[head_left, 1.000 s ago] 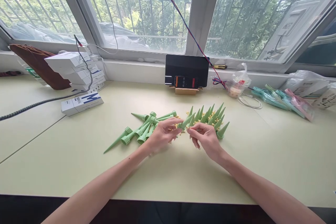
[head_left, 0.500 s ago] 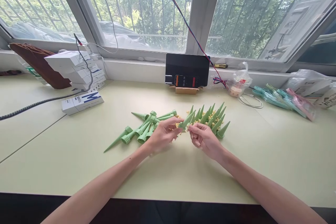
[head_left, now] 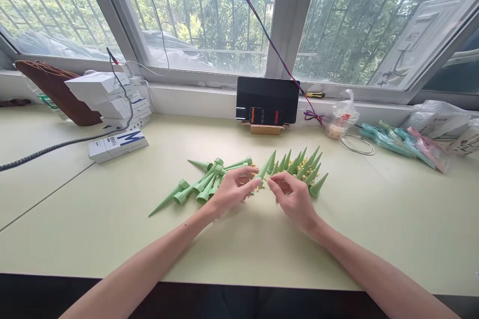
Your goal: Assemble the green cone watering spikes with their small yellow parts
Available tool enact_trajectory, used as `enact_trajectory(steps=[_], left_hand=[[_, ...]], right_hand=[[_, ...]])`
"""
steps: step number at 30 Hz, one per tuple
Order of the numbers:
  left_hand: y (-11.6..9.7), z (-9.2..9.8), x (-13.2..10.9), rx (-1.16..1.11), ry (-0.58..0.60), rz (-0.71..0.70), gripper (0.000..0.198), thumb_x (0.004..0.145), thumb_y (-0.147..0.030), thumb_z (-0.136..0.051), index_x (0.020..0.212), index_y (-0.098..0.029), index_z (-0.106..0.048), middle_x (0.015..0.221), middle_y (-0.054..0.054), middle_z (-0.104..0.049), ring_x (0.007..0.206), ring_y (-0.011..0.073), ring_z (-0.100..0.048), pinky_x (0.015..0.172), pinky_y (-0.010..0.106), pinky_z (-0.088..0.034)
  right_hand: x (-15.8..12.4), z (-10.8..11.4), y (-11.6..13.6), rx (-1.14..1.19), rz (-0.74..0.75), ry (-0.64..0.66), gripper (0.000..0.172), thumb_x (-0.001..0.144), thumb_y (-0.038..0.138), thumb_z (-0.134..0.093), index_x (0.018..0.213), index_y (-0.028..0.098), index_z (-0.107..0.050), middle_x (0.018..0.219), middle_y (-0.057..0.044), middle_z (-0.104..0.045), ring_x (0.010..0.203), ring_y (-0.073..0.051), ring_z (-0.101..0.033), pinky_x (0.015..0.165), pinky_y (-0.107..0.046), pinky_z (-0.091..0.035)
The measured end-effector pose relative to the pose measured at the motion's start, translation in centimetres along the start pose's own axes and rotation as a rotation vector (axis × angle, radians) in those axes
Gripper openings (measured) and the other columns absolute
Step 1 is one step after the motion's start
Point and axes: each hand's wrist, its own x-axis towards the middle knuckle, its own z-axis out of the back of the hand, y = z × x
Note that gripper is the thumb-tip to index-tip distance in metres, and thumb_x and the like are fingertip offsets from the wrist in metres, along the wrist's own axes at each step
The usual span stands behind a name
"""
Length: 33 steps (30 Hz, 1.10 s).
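Between the thumb and fingers of my left hand [head_left: 236,189] is a green plastic watering spike [head_left: 266,167], its point tilted up and to the right. My right hand [head_left: 295,197] is closed in a pinch just right of that spike's base; whatever sits in the fingertips is too small to make out. Behind my right hand several green spikes [head_left: 315,155] stand points up, with small yellow pieces [head_left: 305,163] scattered among them. A loose pile of more green spikes [head_left: 205,184] with ribbed caps lies left of my left hand.
A phone [head_left: 266,116] showing a timer leans on a dark tablet [head_left: 267,90] at the back. White boxes [head_left: 119,145] and a brown bag [head_left: 63,94] are at the left. A bagged cup [head_left: 339,122] and wrapped teal and pink items [head_left: 406,142] lie at the right.
The spike in my left hand has tipped more upright. My right hand has turned over, its knuckles now higher, and its fingertips stay close to the spike's base.
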Motion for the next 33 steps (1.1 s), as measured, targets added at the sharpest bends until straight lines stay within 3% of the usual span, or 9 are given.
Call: enact_trajectory(steps=[6, 11, 21, 33], left_hand=[[0.1, 0.0, 0.0, -0.023, -0.018, 0.000, 0.033, 0.084, -0.042, -0.070, 0.106, -0.018, -0.065, 0.076, -0.002, -0.053, 0.053, 0.0078, -0.051, 0.044, 0.020, -0.044], [0.0, 0.0, 0.0, -0.024, -0.012, 0.008, 0.034, 0.084, -0.043, -0.069, 0.106, -0.018, -0.065, 0.076, -0.002, -0.053, 0.053, 0.0081, -0.051, 0.045, 0.021, -0.044], [0.0, 0.1, 0.0, -0.080, 0.045, 0.013, 0.036, 0.082, -0.043, -0.071, 0.106, -0.017, -0.065, 0.072, -0.001, -0.057, 0.052, 0.0085, -0.049, 0.046, 0.022, -0.042], [-0.2, 0.0, 0.0, -0.091, 0.075, 0.017, 0.035, 0.082, -0.040, -0.072, 0.107, -0.016, -0.067, 0.076, 0.001, -0.059, 0.053, 0.0083, -0.050, 0.047, 0.022, -0.042]], right_hand=[[0.0, 0.1, -0.3, -0.208, 0.203, -0.037, 0.012, 0.093, 0.028, -0.060, 0.101, 0.020, -0.063, 0.081, -0.002, -0.064, 0.053, -0.011, -0.053, 0.050, -0.025, -0.046], [0.2, 0.2, -0.7, -0.300, 0.326, -0.053, 0.012, 0.096, 0.025, -0.056, 0.102, 0.021, -0.066, 0.080, -0.002, -0.063, 0.055, -0.012, -0.054, 0.053, -0.025, -0.047], [0.2, 0.4, -1.2, -0.367, 0.336, -0.033, 0.022, 0.099, 0.027, -0.053, 0.112, 0.026, -0.070, 0.090, -0.006, -0.067, 0.063, -0.015, -0.058, 0.060, -0.028, -0.050], [0.4, 0.5, -1.5, -0.384, 0.365, 0.022, 0.024, 0.101, 0.027, -0.046, 0.108, 0.023, -0.069, 0.088, -0.007, -0.064, 0.070, -0.016, -0.058, 0.061, -0.026, -0.046]])
